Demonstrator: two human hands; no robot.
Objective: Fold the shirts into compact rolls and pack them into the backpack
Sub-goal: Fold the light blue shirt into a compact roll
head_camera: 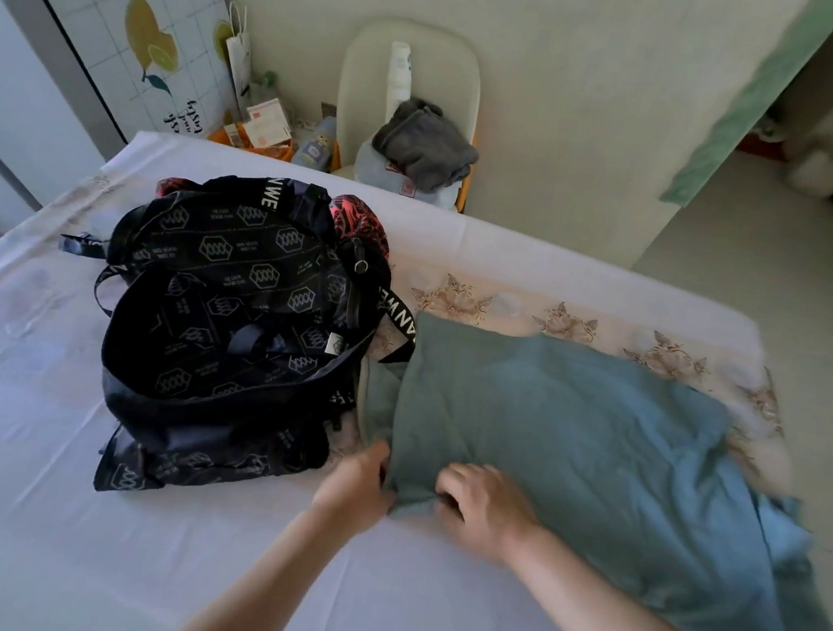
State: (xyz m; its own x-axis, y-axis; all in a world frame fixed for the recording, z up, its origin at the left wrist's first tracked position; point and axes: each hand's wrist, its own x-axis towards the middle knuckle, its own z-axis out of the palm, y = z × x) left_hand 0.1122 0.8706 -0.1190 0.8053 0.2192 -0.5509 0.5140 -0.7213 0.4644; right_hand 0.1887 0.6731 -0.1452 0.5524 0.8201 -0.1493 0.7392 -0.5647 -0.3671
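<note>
Head view. Fingers [457,477] of the right hand [485,505] are curled down into the near-left corner of the shirt [568,457], bunching a small fold of cloth under the fingertips. The left hand [357,482] is just beside it, on the same corner. Its thumb lies against the shirt's left edge and the other fingers are tucked out of sight below the cloth, so it grasps the edge. The two hands are close together but not touching.

The shirt is blue-green and lies spread on the bed [37,431], to the right of the backpack [230,328]. Its near corner is folded over, and its right side is rumpled and blurred toward the bed's edge. The far-left corner of the shirt touches a backpack strap.

The backpack is dark with a white hexagon print. It lies on the bed with its mouth gaping open toward the camera. A red patterned cloth [362,223] shows at its far end; I cannot tell whether it is inside or behind.

Beyond the bed stands a pale chair [355,80] holding a grey garment [425,148] and a white bottle [399,74]. A paper bag [238,61] stands to the left of the chair.
</note>
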